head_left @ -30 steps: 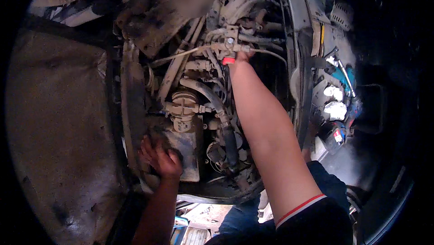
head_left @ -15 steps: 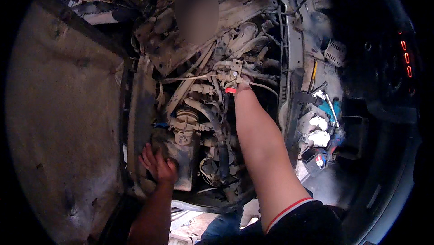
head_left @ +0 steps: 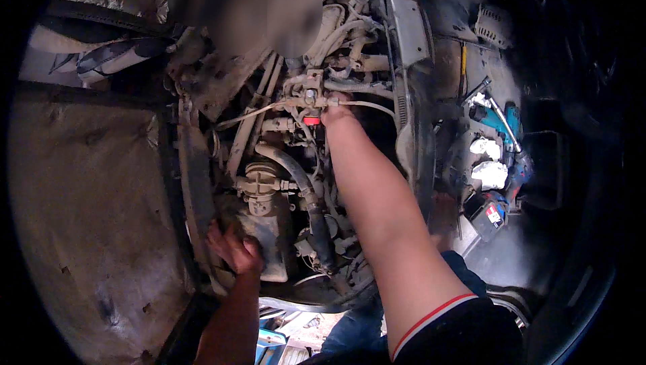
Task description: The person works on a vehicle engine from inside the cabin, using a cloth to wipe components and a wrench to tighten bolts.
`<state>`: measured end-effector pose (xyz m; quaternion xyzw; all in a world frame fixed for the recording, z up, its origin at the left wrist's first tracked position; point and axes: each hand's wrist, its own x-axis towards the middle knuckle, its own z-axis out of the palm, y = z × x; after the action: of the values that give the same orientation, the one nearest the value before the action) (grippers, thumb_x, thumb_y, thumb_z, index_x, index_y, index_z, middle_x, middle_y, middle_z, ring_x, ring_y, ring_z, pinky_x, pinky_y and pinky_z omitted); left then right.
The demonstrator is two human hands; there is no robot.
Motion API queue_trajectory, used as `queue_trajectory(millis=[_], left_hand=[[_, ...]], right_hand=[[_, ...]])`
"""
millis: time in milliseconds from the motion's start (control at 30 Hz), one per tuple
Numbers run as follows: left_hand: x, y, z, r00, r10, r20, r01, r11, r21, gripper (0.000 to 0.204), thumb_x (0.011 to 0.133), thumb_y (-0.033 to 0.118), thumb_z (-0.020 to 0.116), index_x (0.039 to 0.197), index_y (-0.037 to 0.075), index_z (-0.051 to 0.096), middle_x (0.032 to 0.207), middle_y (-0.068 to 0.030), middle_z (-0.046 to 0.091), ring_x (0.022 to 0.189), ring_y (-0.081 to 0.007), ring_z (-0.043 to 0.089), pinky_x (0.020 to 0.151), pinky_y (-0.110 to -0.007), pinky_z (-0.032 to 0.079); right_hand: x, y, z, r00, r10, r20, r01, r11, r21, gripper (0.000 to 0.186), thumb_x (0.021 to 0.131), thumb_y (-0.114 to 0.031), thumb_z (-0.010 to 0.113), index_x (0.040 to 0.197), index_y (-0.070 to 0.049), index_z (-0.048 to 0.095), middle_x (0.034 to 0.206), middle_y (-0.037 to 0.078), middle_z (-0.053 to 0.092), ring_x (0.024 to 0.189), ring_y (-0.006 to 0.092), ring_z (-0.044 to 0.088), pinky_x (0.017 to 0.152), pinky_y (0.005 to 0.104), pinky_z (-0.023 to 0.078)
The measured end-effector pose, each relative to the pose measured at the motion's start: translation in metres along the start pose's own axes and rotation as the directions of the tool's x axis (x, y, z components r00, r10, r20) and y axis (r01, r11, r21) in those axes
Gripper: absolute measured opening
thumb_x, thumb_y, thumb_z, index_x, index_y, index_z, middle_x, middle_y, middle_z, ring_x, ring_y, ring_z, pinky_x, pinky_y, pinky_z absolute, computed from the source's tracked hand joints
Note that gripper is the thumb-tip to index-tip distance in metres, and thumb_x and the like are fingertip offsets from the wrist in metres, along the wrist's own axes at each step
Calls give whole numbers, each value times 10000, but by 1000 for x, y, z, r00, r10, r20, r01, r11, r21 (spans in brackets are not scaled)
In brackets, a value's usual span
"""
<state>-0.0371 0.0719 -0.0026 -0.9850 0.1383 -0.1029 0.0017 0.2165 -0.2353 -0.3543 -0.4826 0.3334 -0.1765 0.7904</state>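
Observation:
My right arm reaches down into a dusty engine bay. My right hand (head_left: 334, 107) is beside a metal pipe fitting (head_left: 311, 95) with thin lines running from it; the fingers are hidden behind and below these parts. Just left of that hand, a small red piece (head_left: 312, 121) sits under the fitting. My left hand (head_left: 235, 247) rests with its fingers apart at the bay's left side, against a dusty box-shaped tank (head_left: 274, 247). Above the tank stands a round, dust-covered filter-like housing (head_left: 262, 180), and a thick black hose (head_left: 317, 227) runs to its right.
A raised dusty panel (head_left: 101, 210) fills the left. On the right ledge lie a ratchet wrench (head_left: 503, 122), a teal power tool (head_left: 494, 122), crumpled white wipes (head_left: 490, 175), a dark battery-like block (head_left: 486, 217) and a yellow stick (head_left: 463, 69). A metal crossbar (head_left: 407, 21) borders the bay.
The view has shifted, so the engine bay sits further left and the tools at right show more fully. Both hands stay at about the same engine parts.

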Motion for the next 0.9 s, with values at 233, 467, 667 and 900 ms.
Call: queue_trajectory(millis=[233,467,667,900], left_hand=[[-6,-4,3,999,25,-25,-24,998,54,553,983,473,355,1380,101,457,1475,-241,365,1357,-456,322,1120,-626,191],[-4,-4,4,999,39,-23,-39,999,-5,555,985,491,358,1344,84,470,1484,-256,350,1364,-465,307,1109,-628,197],[-2,-5,7,997,51,-52,-49,998,32,554,973,510,360,1302,86,499,1435,-272,399,1330,-459,364,1093,-632,223],[3,-4,6,989,105,-103,-101,994,47,511,998,483,338,1258,75,505,1415,-274,413,1268,-477,409,1037,-629,282]], right_hand=[[-29,-60,1,971,241,-14,-226,928,297,309,958,-267,561,1249,-177,614,1287,49,615,1198,235,565,987,402,465],[-60,-142,1,897,441,33,-388,748,538,303,953,-250,563,1241,-171,617,1278,45,620,1189,234,569,989,396,466],[-74,-177,6,846,529,65,-445,634,632,299,948,-235,566,1234,-167,620,1270,42,624,1181,234,572,991,391,467],[-82,-201,11,811,579,83,-471,562,680,294,942,-218,568,1225,-162,623,1261,38,629,1172,234,575,993,386,468]])
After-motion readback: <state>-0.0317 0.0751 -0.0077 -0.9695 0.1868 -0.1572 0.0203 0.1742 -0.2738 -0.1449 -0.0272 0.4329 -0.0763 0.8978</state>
